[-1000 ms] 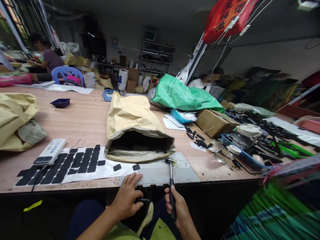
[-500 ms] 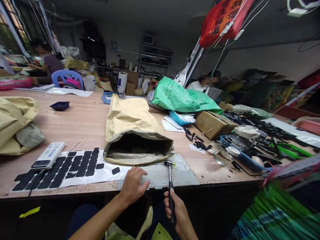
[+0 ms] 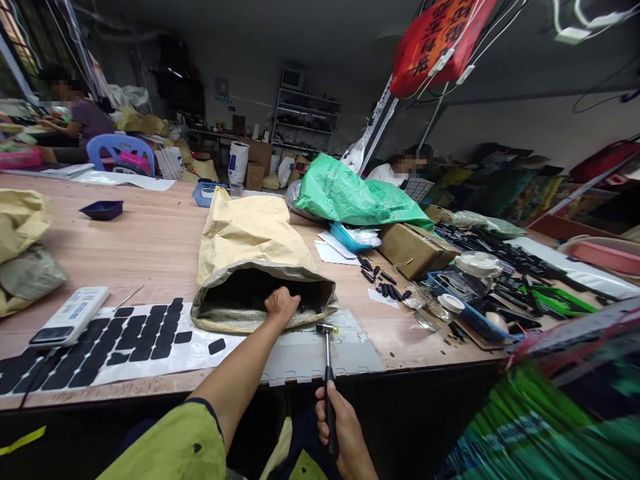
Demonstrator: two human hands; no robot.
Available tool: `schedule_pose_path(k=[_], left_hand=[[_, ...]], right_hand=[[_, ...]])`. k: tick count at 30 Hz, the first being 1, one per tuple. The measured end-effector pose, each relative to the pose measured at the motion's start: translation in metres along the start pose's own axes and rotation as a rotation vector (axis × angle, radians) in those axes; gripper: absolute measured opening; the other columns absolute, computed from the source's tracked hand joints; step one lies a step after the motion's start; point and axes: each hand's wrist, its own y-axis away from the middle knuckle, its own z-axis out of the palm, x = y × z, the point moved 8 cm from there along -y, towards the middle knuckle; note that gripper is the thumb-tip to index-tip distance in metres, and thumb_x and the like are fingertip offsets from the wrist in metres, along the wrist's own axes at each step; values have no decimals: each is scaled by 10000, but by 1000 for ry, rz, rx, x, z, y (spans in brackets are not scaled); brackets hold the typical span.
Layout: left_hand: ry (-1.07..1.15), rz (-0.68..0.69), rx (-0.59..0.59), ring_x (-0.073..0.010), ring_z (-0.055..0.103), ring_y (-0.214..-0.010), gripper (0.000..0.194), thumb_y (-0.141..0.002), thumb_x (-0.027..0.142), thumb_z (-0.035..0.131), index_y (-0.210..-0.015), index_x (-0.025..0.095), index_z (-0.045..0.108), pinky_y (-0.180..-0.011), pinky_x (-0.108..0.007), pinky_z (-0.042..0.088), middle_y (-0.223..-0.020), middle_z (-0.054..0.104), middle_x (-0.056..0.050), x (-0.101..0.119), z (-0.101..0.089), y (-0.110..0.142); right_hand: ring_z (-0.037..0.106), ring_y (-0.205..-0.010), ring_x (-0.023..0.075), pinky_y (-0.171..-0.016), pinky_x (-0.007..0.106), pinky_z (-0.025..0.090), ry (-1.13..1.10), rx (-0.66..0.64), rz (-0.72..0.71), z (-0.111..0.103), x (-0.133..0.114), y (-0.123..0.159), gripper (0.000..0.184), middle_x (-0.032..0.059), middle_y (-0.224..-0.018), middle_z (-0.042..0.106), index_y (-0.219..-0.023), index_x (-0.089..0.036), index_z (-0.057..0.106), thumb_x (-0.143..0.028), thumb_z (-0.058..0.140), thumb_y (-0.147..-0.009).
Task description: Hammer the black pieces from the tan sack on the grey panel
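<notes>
My left hand (image 3: 283, 305) reaches into the mouth of a tan paper sack (image 3: 250, 230) that lies on its side on the table. Its back faces me and the fingers are mostly hidden, with dark pieces in the shadow beside it. My right hand (image 3: 340, 420) is wrapped round the black handle of a small hammer (image 3: 328, 373). The hammer's metal head, with a yellowish tip, rests at a grey plate (image 3: 300, 357) at the table edge. Left of the plate, a white sheet (image 3: 200, 350) bears rows of black rounded stickers.
A white electronic device (image 3: 75, 313) sits on the sheet's left part. Black handle-like pieces (image 3: 387, 290), a cardboard box (image 3: 417, 250) and a blue basket (image 3: 467, 317) lie to the right. A green bag (image 3: 360, 193) is behind. Another person (image 3: 83, 120) sits far left.
My left hand has gone from a black piece below the table edge, across the grey plate, into the sack's mouth. My right hand keeps its hold on the hammer. The view has shifted slightly.
</notes>
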Motion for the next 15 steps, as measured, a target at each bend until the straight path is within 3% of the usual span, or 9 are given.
schedule_pose_path(k=[4,9,15], left_hand=[[25,26,33,-273,676,-924,225,-789,343,575,-860,187,719,-725,-320,473,-954,731,-125,-14,-7,3],[73,173,125,-201,648,-868,156,-809,286,557,-779,228,699,-708,-274,444,-912,714,-41,-36,-21,22],[46,204,176,-217,642,-908,280,-817,419,599,-985,208,675,-741,-289,456,-1007,687,-78,-26,-31,25]], right_hand=[[352,-324,37,-310,164,246,5,-4,-9,1,-1,1,648,-78,-475,478,-779,-177,558,-787,671,-592],[350,-328,35,-317,160,240,0,-7,-18,2,-1,1,621,-78,-473,477,-778,-175,553,-764,672,-619],[355,-320,41,-314,164,243,10,9,-33,2,-1,0,619,-77,-466,477,-771,-178,547,-762,674,-610]])
